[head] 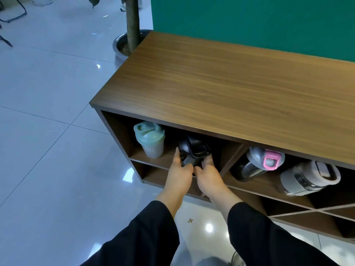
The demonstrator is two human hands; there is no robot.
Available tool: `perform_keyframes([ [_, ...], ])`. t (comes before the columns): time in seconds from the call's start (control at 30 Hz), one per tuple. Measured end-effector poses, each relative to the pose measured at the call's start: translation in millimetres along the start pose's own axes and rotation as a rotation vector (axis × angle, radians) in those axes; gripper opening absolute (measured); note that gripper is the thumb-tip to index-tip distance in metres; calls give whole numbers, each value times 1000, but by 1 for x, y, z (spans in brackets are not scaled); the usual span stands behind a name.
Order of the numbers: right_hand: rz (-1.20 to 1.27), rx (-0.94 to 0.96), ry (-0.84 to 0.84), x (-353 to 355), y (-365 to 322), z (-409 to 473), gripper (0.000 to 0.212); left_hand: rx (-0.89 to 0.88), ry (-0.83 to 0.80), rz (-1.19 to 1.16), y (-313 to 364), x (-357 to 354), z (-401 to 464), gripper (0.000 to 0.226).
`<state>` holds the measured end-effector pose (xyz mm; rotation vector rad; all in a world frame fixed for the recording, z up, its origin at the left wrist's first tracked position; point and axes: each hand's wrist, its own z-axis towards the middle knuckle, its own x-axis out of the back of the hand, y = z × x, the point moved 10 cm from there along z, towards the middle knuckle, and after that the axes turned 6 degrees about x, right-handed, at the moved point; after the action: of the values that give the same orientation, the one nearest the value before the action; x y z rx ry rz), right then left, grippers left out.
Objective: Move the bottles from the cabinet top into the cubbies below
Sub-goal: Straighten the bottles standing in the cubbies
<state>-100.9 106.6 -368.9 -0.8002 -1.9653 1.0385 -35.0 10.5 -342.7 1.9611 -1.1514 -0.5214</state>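
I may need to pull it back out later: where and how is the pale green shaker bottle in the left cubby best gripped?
Grip the green shaker bottle around its tapered body below the wider lid, reaching in from the open front of the cubby. It stands upright near the left wall, and the cabinet top leaves little room above the lid. The black bottle, held by both hands, stands beside it.

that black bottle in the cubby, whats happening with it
A person is using both hands, left hand and right hand, to set the black bottle into the upper-left cubby beside a green shaker bottle. Two more bottles, a pink-lidded bottle and a grey bottle, already lie in the next cubby. The visible cabinet top holds no bottles.
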Motion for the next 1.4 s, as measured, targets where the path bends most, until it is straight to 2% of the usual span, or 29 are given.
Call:
perform_keyframes([
  [0.2,115,53,61,-2,5,-13,79,-11,-52,22,4,-3,19,74],
  [0.3,138,60,74,3,9,-13,80,-11,-25,-13,5,1,20,74],
  [0.5,100,71,62,1,7,-7,79,-34,-59,26,4,-3,20,67],
  [0.7,82,55,32,7,9,-17,76,1,-66,12,4,-5,18,70],
  [0.77,109,34,43,8,17,-26,70,52,0,9,-3,7,17,59],
  [0.87,155,-46,38,-4,41,-41,53,195,125,-91,-22,45,17,23],
  [0.93,125,-58,5,-22,46,-48,44,238,202,-133,-33,75,14,16],
  [0.97,117,-44,-11,-31,42,-50,43,223,243,-120,-34,89,13,16],
  [1.03,106,-8,-45,-49,25,-52,45,152,326,-77,-29,114,16,32],
  [1.17,127,70,-115,-85,-14,-42,56,8,337,41,-1,131,31,58],
  [1.23,133,90,-125,-100,-29,-30,62,-47,292,87,11,131,43,61],
  [1.4,136,78,-130,-118,-43,4,75,-97,170,62,18,126,65,53],
])
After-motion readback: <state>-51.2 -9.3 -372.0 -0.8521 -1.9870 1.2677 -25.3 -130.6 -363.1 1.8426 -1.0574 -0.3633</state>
